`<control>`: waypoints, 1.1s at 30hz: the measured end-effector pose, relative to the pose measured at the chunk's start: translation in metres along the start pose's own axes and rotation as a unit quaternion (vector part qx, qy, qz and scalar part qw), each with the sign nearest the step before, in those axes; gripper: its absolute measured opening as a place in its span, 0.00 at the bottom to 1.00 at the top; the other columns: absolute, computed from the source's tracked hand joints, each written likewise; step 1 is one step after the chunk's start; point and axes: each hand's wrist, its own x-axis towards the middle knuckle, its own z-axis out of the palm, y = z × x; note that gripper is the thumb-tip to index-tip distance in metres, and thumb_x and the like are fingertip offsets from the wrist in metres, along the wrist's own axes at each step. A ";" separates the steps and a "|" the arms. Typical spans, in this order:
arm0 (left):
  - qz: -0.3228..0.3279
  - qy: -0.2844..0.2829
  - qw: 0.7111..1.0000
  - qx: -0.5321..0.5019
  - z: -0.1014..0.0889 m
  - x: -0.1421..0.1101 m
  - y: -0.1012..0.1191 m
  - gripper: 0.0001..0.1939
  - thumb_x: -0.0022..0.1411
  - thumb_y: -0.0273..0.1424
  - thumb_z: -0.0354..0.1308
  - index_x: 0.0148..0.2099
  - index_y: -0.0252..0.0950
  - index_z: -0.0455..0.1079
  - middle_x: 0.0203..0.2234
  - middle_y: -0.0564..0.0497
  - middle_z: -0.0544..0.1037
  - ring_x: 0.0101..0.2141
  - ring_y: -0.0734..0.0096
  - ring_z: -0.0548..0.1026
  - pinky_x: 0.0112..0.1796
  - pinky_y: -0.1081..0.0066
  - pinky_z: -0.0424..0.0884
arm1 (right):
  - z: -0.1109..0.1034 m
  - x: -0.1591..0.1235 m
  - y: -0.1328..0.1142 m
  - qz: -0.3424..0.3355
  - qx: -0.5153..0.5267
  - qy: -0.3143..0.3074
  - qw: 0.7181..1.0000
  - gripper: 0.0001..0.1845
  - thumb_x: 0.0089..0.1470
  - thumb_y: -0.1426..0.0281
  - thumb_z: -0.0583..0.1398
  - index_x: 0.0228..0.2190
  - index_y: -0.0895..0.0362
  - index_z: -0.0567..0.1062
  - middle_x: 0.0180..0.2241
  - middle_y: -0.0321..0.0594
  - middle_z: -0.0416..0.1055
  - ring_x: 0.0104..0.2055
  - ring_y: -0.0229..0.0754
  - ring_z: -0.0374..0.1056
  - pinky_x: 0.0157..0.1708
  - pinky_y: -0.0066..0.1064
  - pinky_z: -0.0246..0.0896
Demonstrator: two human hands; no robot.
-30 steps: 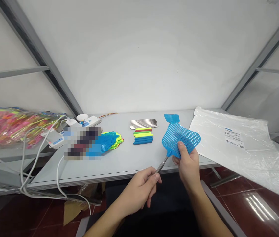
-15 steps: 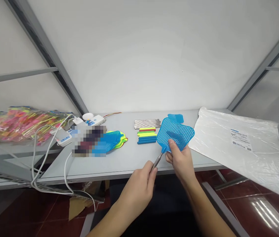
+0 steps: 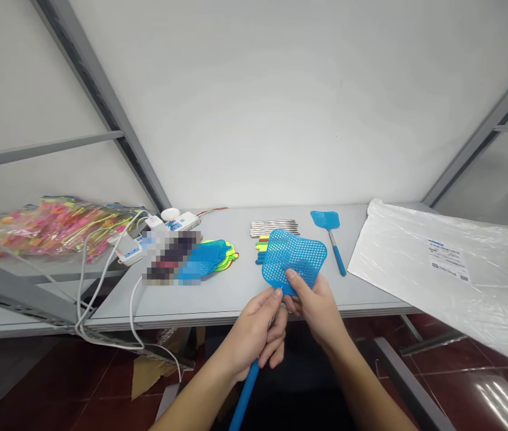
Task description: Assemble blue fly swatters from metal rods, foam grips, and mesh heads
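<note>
Since the earlier frame, the left hand [image 3: 254, 332] has moved up the metal shaft [image 3: 272, 321] to the neck of the blue mesh head [image 3: 294, 254], and a blue handle [image 3: 245, 395] has come into sight below that hand. The left hand is curled round the shaft, its thumb at the base of the head; only a sliver of metal shows between its fingers. The right hand [image 3: 319, 305] grips the head's lower right part, thumb flat on the mesh and fingers behind. This swatter is held in front of the near edge of the table [image 3: 236, 296], tilted, its handle running down toward the person.

Beyond the hands, and partly hidden by the raised head, lie coloured sleeves [image 3: 261, 259] in yellow, red, green and blue, with a row of metal rods [image 3: 274, 228] just behind them. Farther out from the right hand, a second swatter [image 3: 337, 251] lies flat, blue head away and blue handle nearer. To the right of that hand is a white package [image 3: 397, 251] with a printed label. Left of the left hand are a stack of mesh heads [image 3: 213, 256], blue over yellow, partly pixelated, and a white power strip [image 3: 186, 222].
</note>
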 end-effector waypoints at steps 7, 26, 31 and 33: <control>-0.041 -0.005 0.999 0.001 0.001 0.005 -0.008 0.21 0.67 0.50 0.47 0.32 0.38 0.57 0.13 0.65 0.54 0.09 0.86 0.48 0.12 0.82 0.55 | -0.034 0.026 -0.010 -0.056 -0.045 0.052 0.996 0.17 0.49 0.59 0.65 0.27 0.56 0.65 0.16 0.24 0.53 0.16 0.29 0.47 0.15 0.24 0.46; -0.091 -0.038 0.988 0.118 0.002 0.000 -0.008 0.21 0.69 0.48 0.45 0.31 0.38 0.58 0.13 0.64 0.48 0.13 0.81 0.47 0.14 0.80 0.53 | -0.059 -0.009 -0.010 0.011 -0.131 -0.089 0.987 0.19 0.59 0.56 0.57 0.32 0.60 0.76 0.13 0.25 0.47 0.17 0.30 0.42 0.19 0.27 0.39; -0.103 -0.052 0.984 0.137 -0.007 -0.003 -0.002 0.22 0.68 0.51 0.44 0.30 0.38 0.57 0.15 0.63 0.49 0.14 0.81 0.47 0.15 0.79 0.52 | -0.081 0.025 -0.045 -0.081 -0.114 0.041 0.989 0.16 0.57 0.59 0.61 0.30 0.60 0.77 0.13 0.26 0.48 0.18 0.31 0.43 0.20 0.29 0.39; -0.095 -0.049 0.979 0.176 -0.008 -0.004 -0.001 0.23 0.68 0.51 0.44 0.30 0.38 0.56 0.15 0.63 0.50 0.15 0.80 0.49 0.16 0.79 0.53 | -0.090 0.038 -0.061 -0.123 -0.086 0.092 0.984 0.14 0.55 0.60 0.63 0.29 0.60 0.78 0.13 0.26 0.47 0.18 0.31 0.43 0.20 0.29 0.40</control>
